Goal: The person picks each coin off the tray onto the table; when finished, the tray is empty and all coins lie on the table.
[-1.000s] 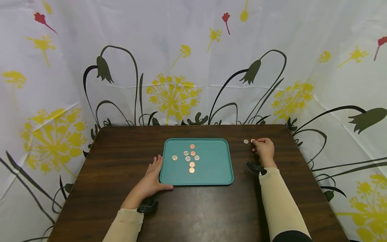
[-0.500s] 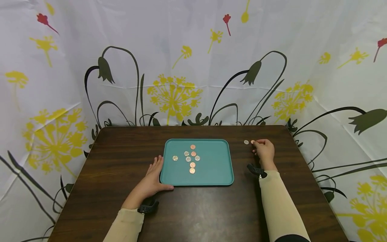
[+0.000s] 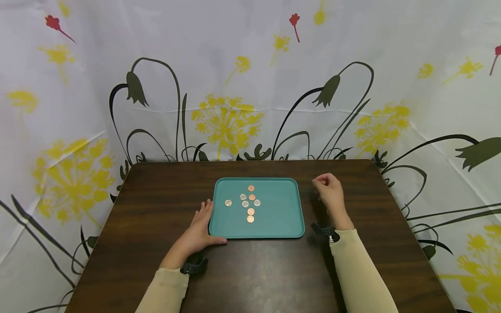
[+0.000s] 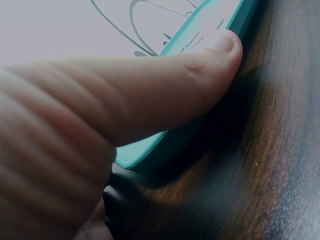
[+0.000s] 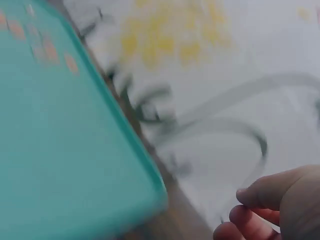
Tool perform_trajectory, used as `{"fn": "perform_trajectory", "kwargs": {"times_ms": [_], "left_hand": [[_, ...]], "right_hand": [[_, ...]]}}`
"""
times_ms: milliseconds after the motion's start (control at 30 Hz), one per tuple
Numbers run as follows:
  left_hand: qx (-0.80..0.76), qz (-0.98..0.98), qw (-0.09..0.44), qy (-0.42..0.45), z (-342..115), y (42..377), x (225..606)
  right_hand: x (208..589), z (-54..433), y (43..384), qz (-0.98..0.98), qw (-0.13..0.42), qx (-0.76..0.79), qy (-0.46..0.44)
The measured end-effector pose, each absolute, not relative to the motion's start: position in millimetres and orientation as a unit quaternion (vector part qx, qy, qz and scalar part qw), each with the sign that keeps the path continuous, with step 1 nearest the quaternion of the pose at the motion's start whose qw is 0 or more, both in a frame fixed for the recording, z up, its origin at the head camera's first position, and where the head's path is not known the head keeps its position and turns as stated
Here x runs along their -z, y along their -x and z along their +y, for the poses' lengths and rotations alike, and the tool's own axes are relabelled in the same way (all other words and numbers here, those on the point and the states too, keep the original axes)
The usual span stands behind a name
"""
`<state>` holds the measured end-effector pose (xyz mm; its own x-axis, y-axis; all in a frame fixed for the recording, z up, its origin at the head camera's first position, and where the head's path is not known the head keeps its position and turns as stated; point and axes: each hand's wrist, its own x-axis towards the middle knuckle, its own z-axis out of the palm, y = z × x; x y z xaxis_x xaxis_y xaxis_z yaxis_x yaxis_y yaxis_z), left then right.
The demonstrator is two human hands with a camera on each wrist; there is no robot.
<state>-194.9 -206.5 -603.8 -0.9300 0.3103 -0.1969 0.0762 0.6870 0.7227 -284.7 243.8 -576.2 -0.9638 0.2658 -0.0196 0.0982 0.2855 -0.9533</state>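
A teal tray [image 3: 279,208] lies on the table with several copper and silver coins [image 3: 251,211] in its left half. My left hand [image 3: 195,234] rests at the tray's left side, fingers extended along the edge. Its thumb [image 4: 200,80] lies along the near left corner. To the right of the tray is my right hand [image 3: 331,195], thumb and fingertips brought together in a pinch. The copper coin from the table is at these fingertips, mostly covered by them. In the right wrist view the pinching fingers [image 5: 265,195] appear beside the blurred tray corner.
The dark wooden table [image 3: 258,274] reaches back to a white curtain [image 3: 242,39] printed with flowers. Each wrist wears a black band, such as the left wristband [image 3: 194,266].
My right hand has moved left toward the tray from where it pinched the copper coin. The silver coin beside it no longer shows, with the hand over its spot. The left hand stays put.
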Motion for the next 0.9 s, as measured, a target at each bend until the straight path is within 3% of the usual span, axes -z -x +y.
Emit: {"fn": "perform_trajectory", "kwargs": {"times_ms": [300, 700, 900], "left_hand": [[-0.385, 0.905, 0.147, -0.106, -211.4, 194.0, 604.4], [-0.372, 0.911, 0.145, -0.106, -209.2, 194.3, 604.6], [-0.374, 0.909, 0.148, -0.107, -206.2, 194.5, 603.2]], "right_hand": [[568.6, 136.4, 268.6, -0.826, -0.077, -0.558, -0.023], [589.9, 109.1, 276.8, -0.864, -0.151, -0.472, -0.085], [588.4, 104.3, 283.3, -0.892, -0.159, -0.411, -0.099]]}}
